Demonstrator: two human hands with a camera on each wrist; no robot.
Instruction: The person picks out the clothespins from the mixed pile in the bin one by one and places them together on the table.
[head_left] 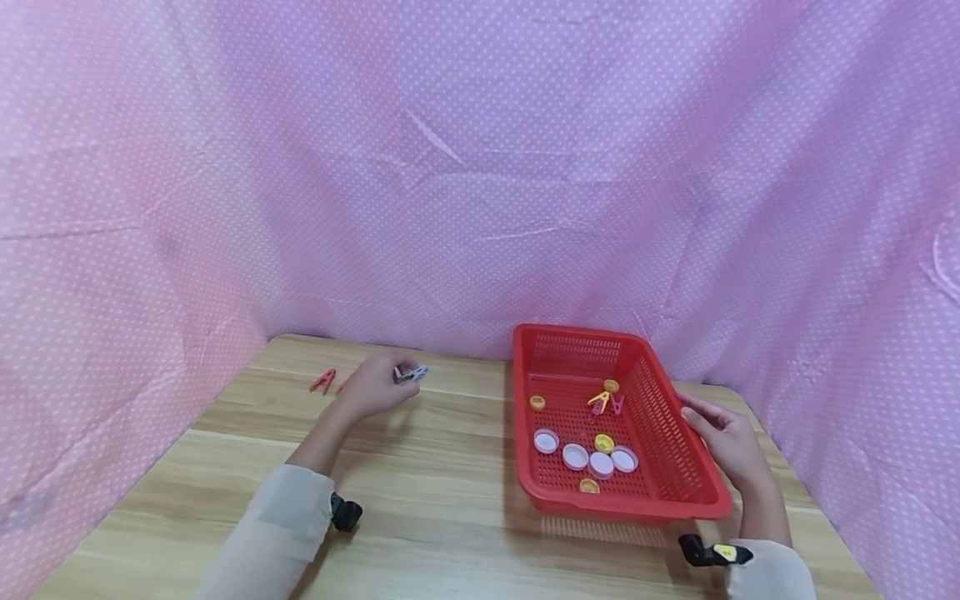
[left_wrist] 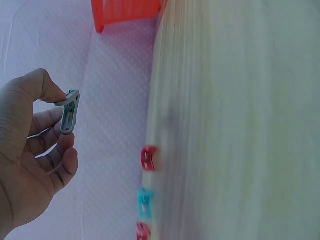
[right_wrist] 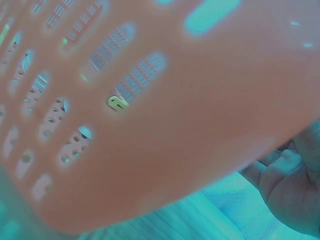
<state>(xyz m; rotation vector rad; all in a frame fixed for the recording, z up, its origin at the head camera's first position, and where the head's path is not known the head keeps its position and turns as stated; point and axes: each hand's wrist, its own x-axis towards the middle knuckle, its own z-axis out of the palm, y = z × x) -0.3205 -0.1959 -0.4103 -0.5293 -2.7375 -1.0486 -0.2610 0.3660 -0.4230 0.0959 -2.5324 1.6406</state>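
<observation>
My left hand (head_left: 367, 387) pinches a grey clothespin (head_left: 412, 375) between thumb and fingertips, above the far left part of the table. In the left wrist view the grey clothespin (left_wrist: 69, 114) is held up, while a red clothespin (left_wrist: 148, 158), a blue one (left_wrist: 144, 204) and another red one (left_wrist: 143, 231) lie along the table. From the head, the left hand hides part of that row; a red clothespin (head_left: 323, 381) shows to its left. My right hand (head_left: 726, 442) grips the right rim of a red plastic basket (head_left: 622, 506).
Inside the basket lie several white round caps (head_left: 575, 456), several yellow caps (head_left: 603, 443), a yellow clothespin (head_left: 602, 401) and pink clothespins (head_left: 618, 405). Pink dotted cloth (head_left: 465, 208) hangs around the wooden table (head_left: 420, 500) at the back and sides.
</observation>
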